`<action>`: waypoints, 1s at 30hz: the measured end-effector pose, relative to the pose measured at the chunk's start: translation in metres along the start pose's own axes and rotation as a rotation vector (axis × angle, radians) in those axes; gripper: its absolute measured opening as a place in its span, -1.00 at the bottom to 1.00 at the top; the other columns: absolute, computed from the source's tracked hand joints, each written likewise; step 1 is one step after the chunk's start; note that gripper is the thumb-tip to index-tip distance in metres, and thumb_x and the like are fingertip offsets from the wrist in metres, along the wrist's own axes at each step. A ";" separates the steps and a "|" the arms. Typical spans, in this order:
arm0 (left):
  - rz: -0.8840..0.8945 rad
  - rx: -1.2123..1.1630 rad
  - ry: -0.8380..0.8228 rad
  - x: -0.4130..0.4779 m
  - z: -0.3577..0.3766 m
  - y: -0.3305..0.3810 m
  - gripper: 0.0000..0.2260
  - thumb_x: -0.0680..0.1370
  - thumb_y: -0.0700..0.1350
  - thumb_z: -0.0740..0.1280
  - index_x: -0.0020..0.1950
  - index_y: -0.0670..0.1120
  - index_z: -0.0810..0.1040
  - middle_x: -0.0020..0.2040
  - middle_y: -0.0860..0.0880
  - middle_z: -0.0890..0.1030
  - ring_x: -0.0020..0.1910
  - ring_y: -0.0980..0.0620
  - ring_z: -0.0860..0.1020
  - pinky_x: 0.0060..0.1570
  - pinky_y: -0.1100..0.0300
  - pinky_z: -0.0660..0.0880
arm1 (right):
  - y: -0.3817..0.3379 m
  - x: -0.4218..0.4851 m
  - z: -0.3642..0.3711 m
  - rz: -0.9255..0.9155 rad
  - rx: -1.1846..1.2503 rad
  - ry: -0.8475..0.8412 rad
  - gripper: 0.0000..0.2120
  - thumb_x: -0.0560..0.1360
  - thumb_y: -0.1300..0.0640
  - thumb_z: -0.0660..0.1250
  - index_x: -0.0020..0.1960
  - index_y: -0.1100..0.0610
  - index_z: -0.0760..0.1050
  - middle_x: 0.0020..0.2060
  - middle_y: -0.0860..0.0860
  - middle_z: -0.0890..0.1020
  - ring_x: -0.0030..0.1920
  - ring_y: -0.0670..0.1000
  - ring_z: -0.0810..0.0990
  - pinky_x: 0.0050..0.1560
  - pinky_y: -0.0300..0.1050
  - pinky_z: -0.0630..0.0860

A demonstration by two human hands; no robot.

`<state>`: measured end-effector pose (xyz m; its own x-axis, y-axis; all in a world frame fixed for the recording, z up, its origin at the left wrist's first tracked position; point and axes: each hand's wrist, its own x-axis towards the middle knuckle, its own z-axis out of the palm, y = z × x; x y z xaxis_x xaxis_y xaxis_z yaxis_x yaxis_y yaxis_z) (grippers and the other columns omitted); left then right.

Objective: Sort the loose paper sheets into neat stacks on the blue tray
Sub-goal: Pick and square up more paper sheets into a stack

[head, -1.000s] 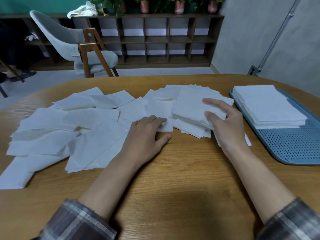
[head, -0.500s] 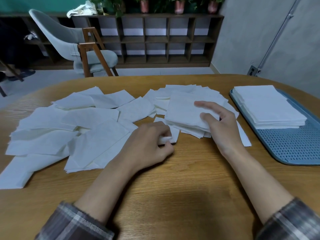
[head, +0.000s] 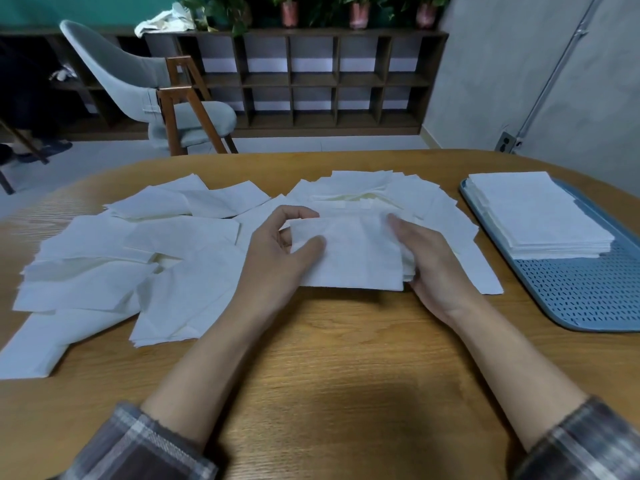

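Note:
Several loose white paper sheets [head: 114, 258] lie scattered over the left and middle of the wooden table [head: 329, 368]. Between my hands I hold a small bundle of sheets [head: 356, 258] just above the table. My left hand [head: 280, 251] pinches its left edge, thumb on top and fingers curled behind. My right hand [head: 426, 261] grips its right edge, with the fingers partly hidden under the paper. The blue perforated tray [head: 581, 292] lies at the right with one neat stack of sheets [head: 533, 213] on its far half.
More fanned-out sheets [head: 374, 188] lie behind the bundle. A grey chair with wooden legs [head: 156, 95] stands beyond the table's far edge, with a dark shelf unit [head: 329, 77] against the wall. The tray's near half is bare mesh.
My left hand picked a sheet off the table and brought it right onto the pile. Both hands now hold the gathered bundle, pulled nearer to me.

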<state>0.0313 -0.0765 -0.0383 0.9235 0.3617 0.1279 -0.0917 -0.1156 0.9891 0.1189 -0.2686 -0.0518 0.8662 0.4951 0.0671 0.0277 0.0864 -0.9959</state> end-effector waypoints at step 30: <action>0.044 0.220 0.095 0.008 0.002 -0.022 -0.67 0.57 0.04 0.51 0.30 0.18 0.55 0.27 0.19 0.56 0.12 0.24 0.60 0.06 0.30 0.52 | 0.004 0.003 -0.002 -0.045 0.050 0.033 -0.47 0.61 0.19 0.42 0.44 -0.31 0.48 0.46 -0.05 0.53 0.47 0.12 0.52 0.41 0.17 0.52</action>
<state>0.0410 -0.0729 -0.0591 0.8801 0.4363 0.1874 -0.0381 -0.3285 0.9437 0.1228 -0.2682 -0.0559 0.8805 0.4615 0.1085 0.0425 0.1511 -0.9876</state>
